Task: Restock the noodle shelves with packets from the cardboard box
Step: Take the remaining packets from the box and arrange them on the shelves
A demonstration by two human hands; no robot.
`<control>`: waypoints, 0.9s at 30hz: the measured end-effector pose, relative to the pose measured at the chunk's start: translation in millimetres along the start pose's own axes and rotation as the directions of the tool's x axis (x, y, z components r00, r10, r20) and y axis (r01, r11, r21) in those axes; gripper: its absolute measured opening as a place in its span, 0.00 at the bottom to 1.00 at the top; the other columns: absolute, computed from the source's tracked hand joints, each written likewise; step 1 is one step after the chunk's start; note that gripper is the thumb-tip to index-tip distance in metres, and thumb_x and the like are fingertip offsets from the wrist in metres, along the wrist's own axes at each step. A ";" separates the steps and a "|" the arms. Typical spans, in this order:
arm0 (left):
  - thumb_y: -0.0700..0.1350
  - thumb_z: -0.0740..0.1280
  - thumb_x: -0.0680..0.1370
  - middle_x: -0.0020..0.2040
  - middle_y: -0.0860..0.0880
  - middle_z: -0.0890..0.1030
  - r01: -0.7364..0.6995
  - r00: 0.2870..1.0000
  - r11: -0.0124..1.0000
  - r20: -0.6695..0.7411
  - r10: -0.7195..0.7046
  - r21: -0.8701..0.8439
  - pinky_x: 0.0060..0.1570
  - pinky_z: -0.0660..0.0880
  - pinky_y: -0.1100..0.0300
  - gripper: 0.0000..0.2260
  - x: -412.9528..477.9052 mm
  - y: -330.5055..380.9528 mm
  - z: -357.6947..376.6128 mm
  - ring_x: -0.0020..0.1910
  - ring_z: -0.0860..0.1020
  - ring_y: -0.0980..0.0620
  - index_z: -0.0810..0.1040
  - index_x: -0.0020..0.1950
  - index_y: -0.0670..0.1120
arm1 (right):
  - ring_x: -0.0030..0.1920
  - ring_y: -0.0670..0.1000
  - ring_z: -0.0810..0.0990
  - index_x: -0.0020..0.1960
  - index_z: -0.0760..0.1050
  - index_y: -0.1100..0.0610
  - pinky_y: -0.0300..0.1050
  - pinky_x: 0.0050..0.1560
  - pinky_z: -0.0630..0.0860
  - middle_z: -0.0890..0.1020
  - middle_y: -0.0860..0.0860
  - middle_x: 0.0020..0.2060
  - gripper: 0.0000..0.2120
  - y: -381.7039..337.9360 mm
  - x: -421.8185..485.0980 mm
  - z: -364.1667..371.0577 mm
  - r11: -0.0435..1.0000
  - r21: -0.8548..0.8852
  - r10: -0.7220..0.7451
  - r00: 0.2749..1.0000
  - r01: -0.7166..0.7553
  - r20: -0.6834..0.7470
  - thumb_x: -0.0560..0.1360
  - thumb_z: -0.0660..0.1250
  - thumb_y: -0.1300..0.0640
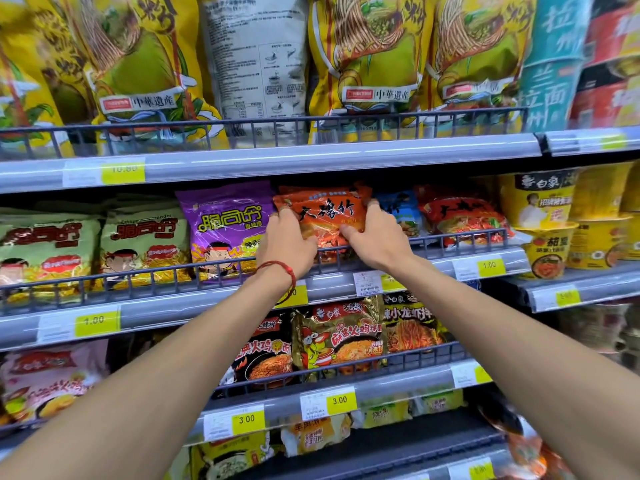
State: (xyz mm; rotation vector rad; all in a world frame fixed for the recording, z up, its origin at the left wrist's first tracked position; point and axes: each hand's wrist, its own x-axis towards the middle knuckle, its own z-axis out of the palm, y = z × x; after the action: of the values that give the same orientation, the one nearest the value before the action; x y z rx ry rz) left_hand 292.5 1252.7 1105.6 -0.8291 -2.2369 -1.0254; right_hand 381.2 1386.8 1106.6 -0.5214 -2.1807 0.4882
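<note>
An orange noodle packet (327, 211) with black characters stands on the middle shelf (346, 285), behind the wire rail. My left hand (285, 242) grips its left edge, fingers curled over the top corner. My right hand (375, 239) grips its right edge, thumb on the front and fingertips over the upper right corner. More orange packets stand right behind it. The cardboard box is out of sight.
A purple packet (225, 226) stands just left, blue (401, 211) and red packets (460, 216) just right. Green packets (142, 242) fill the left; yellow cup noodles (543, 220) stand far right. Tall yellow bags (367, 60) fill the shelf above, black and gold packets (337, 336) the shelf below.
</note>
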 end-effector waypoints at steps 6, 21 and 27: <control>0.50 0.70 0.75 0.59 0.45 0.74 0.043 0.998 0.999 -0.037 -0.043 0.004 0.56 0.76 0.47 0.18 -4.1 4.5 -0.6 0.56 0.76 0.42 0.71 0.61 0.45 | 0.67 0.63 0.71 0.73 0.60 0.60 0.57 0.64 0.72 0.69 0.61 0.68 0.30 4.0 -9.3 2.6 0.999 -0.037 -0.019 1.000 0.019 -0.007 0.80 0.63 0.43; 0.42 0.65 0.76 0.53 0.49 0.80 -0.240 0.949 0.971 -0.210 0.234 -0.004 0.52 0.68 0.59 0.09 -35.5 -41.7 -68.7 0.54 0.76 0.49 0.76 0.56 0.46 | 0.55 0.51 0.74 0.57 0.76 0.54 0.50 0.56 0.73 0.79 0.49 0.53 0.10 -76.2 -63.6 37.3 0.907 0.125 -0.375 0.906 0.402 -0.195 0.77 0.62 0.56; 0.41 0.65 0.74 0.52 0.46 0.81 -0.103 0.973 0.993 -0.202 0.112 0.052 0.53 0.73 0.55 0.11 -31.4 -121.1 -139.9 0.53 0.78 0.45 0.77 0.56 0.45 | 0.54 0.55 0.78 0.55 0.78 0.56 0.52 0.57 0.74 0.81 0.52 0.51 0.11 -147.8 -72.0 74.3 0.870 0.231 -0.417 0.900 0.435 -0.127 0.75 0.63 0.58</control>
State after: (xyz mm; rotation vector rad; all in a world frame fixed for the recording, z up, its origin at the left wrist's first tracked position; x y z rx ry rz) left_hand 256.6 1068.5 1107.0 -0.7805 -2.0113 -0.9642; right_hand 334.3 1213.1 1092.3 0.0878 -2.0407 0.4848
